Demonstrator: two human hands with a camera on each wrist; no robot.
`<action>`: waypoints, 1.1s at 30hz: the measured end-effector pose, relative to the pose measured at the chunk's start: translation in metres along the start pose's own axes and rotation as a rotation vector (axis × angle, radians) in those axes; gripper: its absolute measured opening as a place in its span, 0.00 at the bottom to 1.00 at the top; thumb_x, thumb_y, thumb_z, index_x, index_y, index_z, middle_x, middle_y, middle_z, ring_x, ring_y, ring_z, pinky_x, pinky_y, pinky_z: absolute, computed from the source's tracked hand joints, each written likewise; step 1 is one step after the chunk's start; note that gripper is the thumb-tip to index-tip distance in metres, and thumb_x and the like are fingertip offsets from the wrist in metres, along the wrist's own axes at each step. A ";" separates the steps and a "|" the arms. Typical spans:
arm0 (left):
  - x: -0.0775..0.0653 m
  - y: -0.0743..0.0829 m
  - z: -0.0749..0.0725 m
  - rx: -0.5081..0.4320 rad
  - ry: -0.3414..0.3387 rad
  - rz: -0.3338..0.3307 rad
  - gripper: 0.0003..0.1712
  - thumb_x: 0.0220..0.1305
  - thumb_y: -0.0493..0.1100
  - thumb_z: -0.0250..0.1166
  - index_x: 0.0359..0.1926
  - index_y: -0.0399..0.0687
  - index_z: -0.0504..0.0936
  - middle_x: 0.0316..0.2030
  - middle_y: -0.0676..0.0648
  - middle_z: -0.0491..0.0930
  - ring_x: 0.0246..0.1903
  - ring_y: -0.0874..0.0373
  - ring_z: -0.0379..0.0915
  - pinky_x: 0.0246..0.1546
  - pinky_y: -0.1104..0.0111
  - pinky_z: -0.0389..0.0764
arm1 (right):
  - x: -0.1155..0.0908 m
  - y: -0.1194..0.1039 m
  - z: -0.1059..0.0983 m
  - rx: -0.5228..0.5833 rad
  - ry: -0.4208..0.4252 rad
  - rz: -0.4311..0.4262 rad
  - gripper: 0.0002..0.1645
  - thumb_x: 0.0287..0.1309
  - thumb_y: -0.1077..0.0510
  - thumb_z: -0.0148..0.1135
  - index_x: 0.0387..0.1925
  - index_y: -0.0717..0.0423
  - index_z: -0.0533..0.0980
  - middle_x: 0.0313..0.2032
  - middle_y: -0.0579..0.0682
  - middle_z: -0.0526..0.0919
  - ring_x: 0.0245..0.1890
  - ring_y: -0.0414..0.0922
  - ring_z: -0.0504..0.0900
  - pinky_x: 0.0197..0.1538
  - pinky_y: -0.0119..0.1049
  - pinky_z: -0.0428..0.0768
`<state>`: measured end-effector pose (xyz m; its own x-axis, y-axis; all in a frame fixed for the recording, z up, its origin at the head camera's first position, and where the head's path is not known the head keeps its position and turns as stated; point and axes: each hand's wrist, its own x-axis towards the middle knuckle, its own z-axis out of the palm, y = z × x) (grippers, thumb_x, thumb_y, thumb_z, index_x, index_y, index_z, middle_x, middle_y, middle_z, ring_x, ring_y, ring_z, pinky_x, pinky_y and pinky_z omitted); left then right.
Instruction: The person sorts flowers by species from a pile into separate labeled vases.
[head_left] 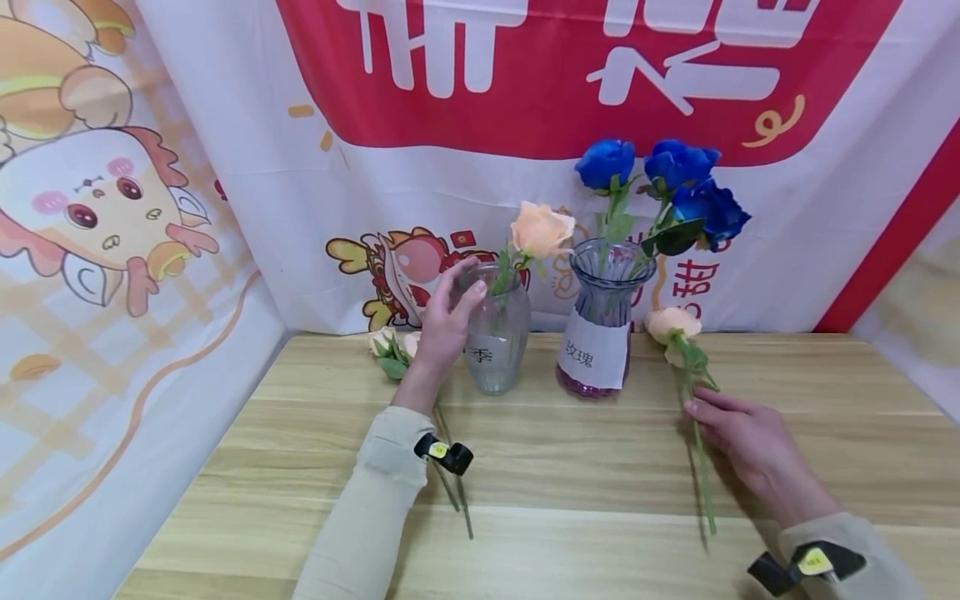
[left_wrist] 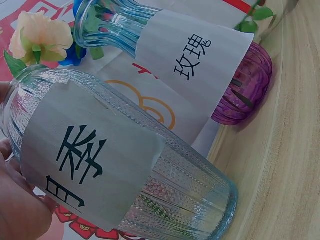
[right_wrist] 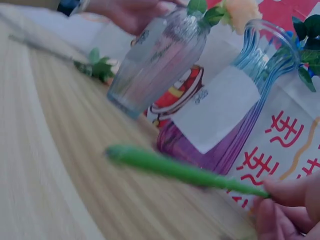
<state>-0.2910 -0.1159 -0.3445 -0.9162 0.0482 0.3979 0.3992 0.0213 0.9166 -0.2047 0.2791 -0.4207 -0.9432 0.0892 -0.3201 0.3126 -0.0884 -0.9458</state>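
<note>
My left hand (head_left: 444, 325) grips a clear ribbed glass vase (head_left: 504, 329) near its rim. The vase stands upright on the table, with a paper label (left_wrist: 85, 155) on its front. One peach rose (head_left: 542, 231) leans out of its mouth to the right. At the right, my right hand (head_left: 753, 442) pinches the green stem (right_wrist: 170, 167) of another peach rose (head_left: 673, 325), whose bloom points toward the back. In the right wrist view that stem's cut end shows, slightly blurred, while the bloom is out of frame.
A blue-and-purple glass vase (head_left: 606, 308) with a paper label holds several blue roses (head_left: 678, 162) between the hands. Pale roses (head_left: 386, 343) lie on the wooden table (head_left: 562, 517), partly behind my left forearm. A printed cloth (head_left: 247, 217) hangs behind.
</note>
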 end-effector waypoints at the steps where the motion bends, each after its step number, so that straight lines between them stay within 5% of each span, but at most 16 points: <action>1: 0.000 0.000 0.000 -0.001 -0.001 0.001 0.30 0.79 0.48 0.59 0.77 0.52 0.68 0.74 0.46 0.72 0.76 0.53 0.67 0.79 0.56 0.69 | -0.001 -0.001 0.001 0.052 0.010 0.001 0.18 0.62 0.56 0.77 0.53 0.37 0.88 0.37 0.31 0.89 0.38 0.30 0.87 0.43 0.26 0.87; 5: 0.000 -0.001 -0.001 -0.002 -0.002 -0.001 0.30 0.79 0.48 0.59 0.77 0.53 0.68 0.75 0.47 0.71 0.76 0.53 0.66 0.79 0.56 0.68 | -0.004 -0.006 0.003 0.236 0.032 0.006 0.12 0.64 0.59 0.75 0.39 0.34 0.90 0.37 0.35 0.91 0.37 0.32 0.86 0.42 0.26 0.86; 12: -0.001 -0.002 0.000 0.005 0.001 -0.011 0.30 0.79 0.49 0.59 0.77 0.55 0.68 0.75 0.48 0.70 0.77 0.55 0.65 0.80 0.56 0.67 | -0.008 -0.011 0.007 0.388 0.053 0.012 0.13 0.66 0.62 0.72 0.35 0.37 0.89 0.36 0.39 0.91 0.38 0.34 0.87 0.42 0.27 0.86; 21: -0.001 -0.001 0.000 -0.003 0.001 -0.009 0.29 0.79 0.49 0.59 0.77 0.54 0.68 0.74 0.48 0.71 0.77 0.55 0.65 0.80 0.56 0.67 | -0.017 -0.015 0.012 0.634 0.101 -0.072 0.20 0.64 0.72 0.69 0.50 0.47 0.80 0.37 0.44 0.92 0.37 0.38 0.91 0.44 0.27 0.89; 33: -0.001 -0.001 0.000 0.006 -0.002 -0.001 0.29 0.80 0.49 0.58 0.77 0.53 0.68 0.75 0.46 0.71 0.77 0.54 0.66 0.79 0.55 0.68 | -0.027 -0.029 0.027 0.855 0.332 -0.153 0.18 0.58 0.75 0.72 0.46 0.55 0.82 0.32 0.52 0.93 0.33 0.44 0.93 0.38 0.34 0.92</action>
<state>-0.2903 -0.1162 -0.3456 -0.9166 0.0498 0.3967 0.3983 0.0275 0.9168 -0.1915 0.2525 -0.3832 -0.8455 0.4275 -0.3198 -0.1259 -0.7418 -0.6587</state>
